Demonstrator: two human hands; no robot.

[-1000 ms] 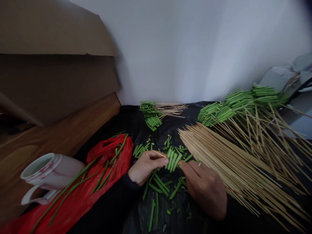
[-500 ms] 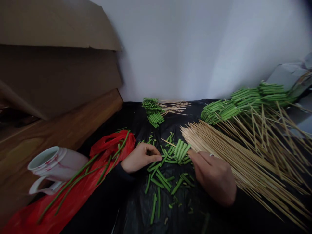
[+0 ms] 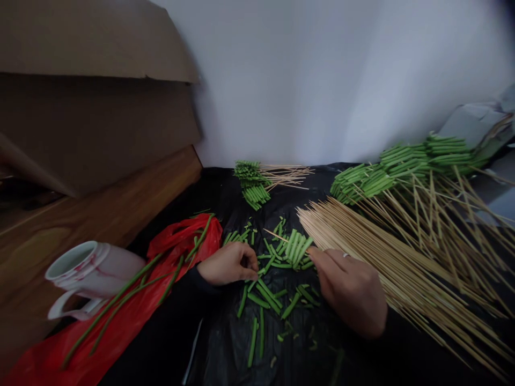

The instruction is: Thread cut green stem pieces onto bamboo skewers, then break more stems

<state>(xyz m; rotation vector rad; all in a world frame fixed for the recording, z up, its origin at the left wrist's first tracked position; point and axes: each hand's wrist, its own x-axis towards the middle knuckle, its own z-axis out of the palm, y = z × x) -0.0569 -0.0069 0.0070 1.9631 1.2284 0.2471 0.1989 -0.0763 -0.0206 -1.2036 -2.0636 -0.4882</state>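
While our right hand [image 3: 352, 292] pinches the loaded skewer [image 3: 275, 234] just beside its row of green stalk pieces [image 3: 298, 249], the bare tip points out toward our left hand [image 3: 227, 264]. The left fingers are curled, thumb and forefinger nearly meeting low over the loose cut pieces [image 3: 267, 295]; we cannot tell whether they have hold of one. The skewer is above the middle of the black plastic sheet [image 3: 225, 343], its pieces side by side and crosswise to the stick. We would do well to keep that pinch close behind the row, so the skewer does not roll, and to keep our left fingertips off the point's line. A piece of matching length, pierced at its middle, should sit flush without splitting. Near the sheet's far edge lie filled skewers [image 3: 257, 193], and toward its right edge, a spread of bare skewers [image 3: 382, 262].
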